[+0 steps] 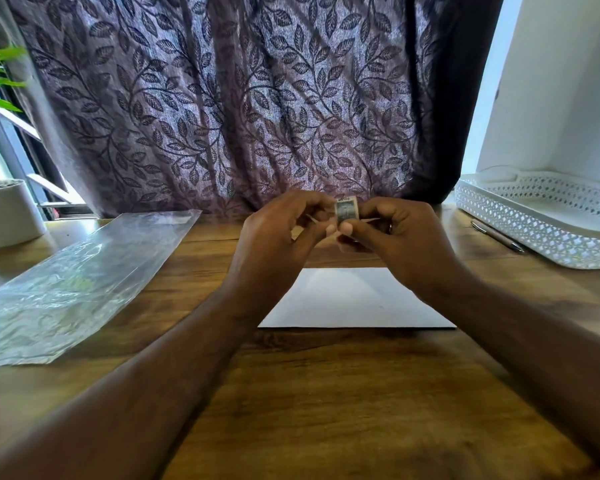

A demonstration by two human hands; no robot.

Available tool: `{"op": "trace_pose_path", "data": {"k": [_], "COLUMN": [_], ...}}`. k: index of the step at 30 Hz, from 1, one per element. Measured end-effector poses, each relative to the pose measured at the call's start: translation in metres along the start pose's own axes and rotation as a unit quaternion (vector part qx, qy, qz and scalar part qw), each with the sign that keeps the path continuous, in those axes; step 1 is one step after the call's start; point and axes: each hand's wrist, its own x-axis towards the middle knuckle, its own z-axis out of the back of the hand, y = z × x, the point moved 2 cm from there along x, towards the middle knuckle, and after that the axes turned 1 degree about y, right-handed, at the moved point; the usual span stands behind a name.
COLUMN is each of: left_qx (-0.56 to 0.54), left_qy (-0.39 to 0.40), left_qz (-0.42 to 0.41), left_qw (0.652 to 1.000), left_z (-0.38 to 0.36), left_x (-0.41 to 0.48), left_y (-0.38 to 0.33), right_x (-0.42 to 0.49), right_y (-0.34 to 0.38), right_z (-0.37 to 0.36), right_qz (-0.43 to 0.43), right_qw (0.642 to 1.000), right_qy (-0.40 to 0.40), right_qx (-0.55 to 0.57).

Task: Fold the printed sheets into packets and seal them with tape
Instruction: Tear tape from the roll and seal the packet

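In the head view, the left grip and right grip are both pinching a small folded packet above the desk, taping seemingly pending, while a white sheet is lying unfolded below

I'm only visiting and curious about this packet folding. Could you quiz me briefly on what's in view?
1. True or false: the left hand and right hand both pinch the small folded packet.
2. What lies flat on the table nearest the hands? A white sheet; B scissors; C book.
3. Fill in: the pen lies beside the white ____.
Key: 1 true; 2 A; 3 tray.
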Motion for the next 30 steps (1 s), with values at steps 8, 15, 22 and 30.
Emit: {"op": "trace_pose_path", "data": {"k": [8, 15, 22, 30], "left_qx": [0.009, -0.002, 0.030, 0.042], "left_qy": [0.062, 0.034, 0.015, 0.049], "left_qz": [-0.038, 0.009, -0.022, 0.016], "left_qw": [0.997, 0.999, 0.999, 0.998], "left_z": [0.007, 0.005, 0.007, 0.003], "left_x": [0.006, 0.004, 0.007, 0.003], "left_y": [0.001, 0.007, -0.003, -0.001], "right_x": [-0.001, -0.002, 0.001, 0.000], "right_y": [0.010, 0.009, 0.008, 0.001], "right_z": [-0.001, -0.004, 0.003, 0.002], "right_qz": [-0.024, -0.012, 0.068, 0.081], "right_qw": [0.997, 0.990, 0.982, 0.962], "right_qy": [0.066, 0.142, 0.105, 0.104], "right_qx": [0.045, 0.014, -0.142, -0.237]}}
